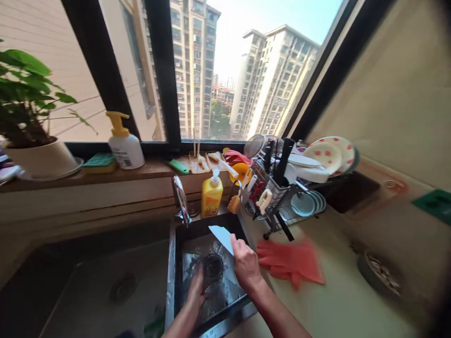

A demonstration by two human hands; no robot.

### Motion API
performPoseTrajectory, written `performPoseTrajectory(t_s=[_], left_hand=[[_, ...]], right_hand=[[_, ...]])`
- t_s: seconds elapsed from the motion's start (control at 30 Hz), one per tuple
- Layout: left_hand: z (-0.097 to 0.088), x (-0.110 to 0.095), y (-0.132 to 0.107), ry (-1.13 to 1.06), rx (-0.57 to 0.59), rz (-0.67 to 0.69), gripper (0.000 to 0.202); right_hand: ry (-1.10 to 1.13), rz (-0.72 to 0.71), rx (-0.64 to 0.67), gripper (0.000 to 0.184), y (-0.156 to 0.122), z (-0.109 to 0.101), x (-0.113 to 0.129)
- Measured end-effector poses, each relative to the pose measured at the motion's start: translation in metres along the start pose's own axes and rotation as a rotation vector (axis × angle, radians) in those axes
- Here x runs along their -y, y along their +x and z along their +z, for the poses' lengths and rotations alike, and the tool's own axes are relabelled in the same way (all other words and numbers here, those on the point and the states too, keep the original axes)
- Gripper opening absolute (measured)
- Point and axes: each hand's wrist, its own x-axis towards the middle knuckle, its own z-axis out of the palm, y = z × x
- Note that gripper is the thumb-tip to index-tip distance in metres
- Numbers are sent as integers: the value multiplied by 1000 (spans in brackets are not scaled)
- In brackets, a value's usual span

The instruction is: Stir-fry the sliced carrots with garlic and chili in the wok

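Right hand (pixel 245 263) fingers hold knife (pixel 222 238) near small sink's (pixel 171 281) right edge; probably stiff, slippery; grip behind blade (pixel 219 234). Left hand (pixel 198 284): we cannot tell.

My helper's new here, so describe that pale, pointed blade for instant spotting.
Below the black-framed window, find the smaller rectangular metal sink. Over it, the right hand grips the pale blade. Unlike the black handles in the metal rack, it's bluish-white.
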Motion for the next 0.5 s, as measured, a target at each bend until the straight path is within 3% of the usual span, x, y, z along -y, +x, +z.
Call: performPoseTrajectory(t_s=[0.07,0.17,0.33,0.43,0.5], left_hand=[[4,-5,-5,-35,-66,-51,43],[10,-10,-17,-94,34,-24,40],[15,-7,-34,-204,210,-5,42],[10,-8,-41,-215,287,-15,42],[8,-8,-46,-164,298,5,47]], right_hand=[[-124,20,11,60,-1,-10,10],[-118,80,6,60,-6,-22,19],[317,70,-41,52,-27,-36,29],[416,88,-59,50,-47,-42,26],[448,110,2,49,-61,-43,19]])
